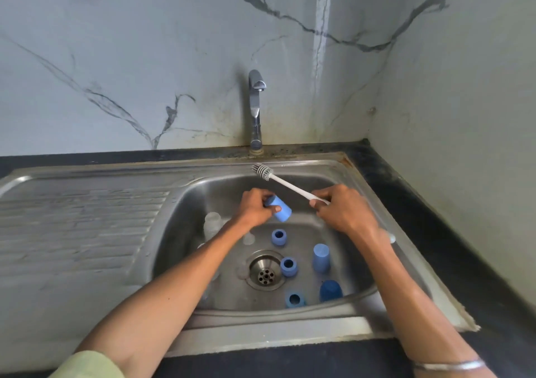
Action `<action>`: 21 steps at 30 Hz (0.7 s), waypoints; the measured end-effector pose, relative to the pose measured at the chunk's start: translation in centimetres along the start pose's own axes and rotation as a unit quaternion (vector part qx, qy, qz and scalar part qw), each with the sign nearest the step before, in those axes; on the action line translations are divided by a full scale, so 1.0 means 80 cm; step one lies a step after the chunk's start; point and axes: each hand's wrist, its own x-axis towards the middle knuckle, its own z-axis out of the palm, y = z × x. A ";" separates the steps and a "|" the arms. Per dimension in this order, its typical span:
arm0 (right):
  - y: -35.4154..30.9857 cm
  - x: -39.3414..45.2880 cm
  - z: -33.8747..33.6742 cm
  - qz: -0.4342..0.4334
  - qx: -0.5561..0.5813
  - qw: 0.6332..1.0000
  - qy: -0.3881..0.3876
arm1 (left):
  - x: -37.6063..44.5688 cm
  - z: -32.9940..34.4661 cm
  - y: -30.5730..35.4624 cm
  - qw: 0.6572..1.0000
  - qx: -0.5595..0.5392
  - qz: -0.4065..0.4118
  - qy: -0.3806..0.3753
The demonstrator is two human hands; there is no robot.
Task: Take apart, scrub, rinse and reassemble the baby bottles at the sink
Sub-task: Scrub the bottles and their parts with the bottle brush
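Over the steel sink basin [342, 192], my left hand [255, 208] grips a light blue bottle cap [280, 210], tilted on its side. My right hand [338, 209] holds the white handle of a bottle brush [285, 183], whose grey bristle head points up and left toward the tap, clear of the cap. On the basin floor lie three blue collar rings [279, 237] [288, 266] [294, 299], a light blue cap [321, 257] and a darker blue cap [330, 290]. A clear bottle [212, 223] stands at the basin's left, partly hidden by my left forearm.
A chrome tap [255, 107] rises behind the basin with no water running. The drain strainer [266, 274] sits in the basin's middle. A ribbed steel drainboard [81, 221] spreads to the left. Dark countertop [452, 232] and marble walls close in at the right.
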 end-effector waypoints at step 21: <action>-0.017 -0.008 0.015 -0.075 -0.043 0.996 -0.016 | -0.058 -0.126 -0.052 0.886 -0.446 -0.124 0.030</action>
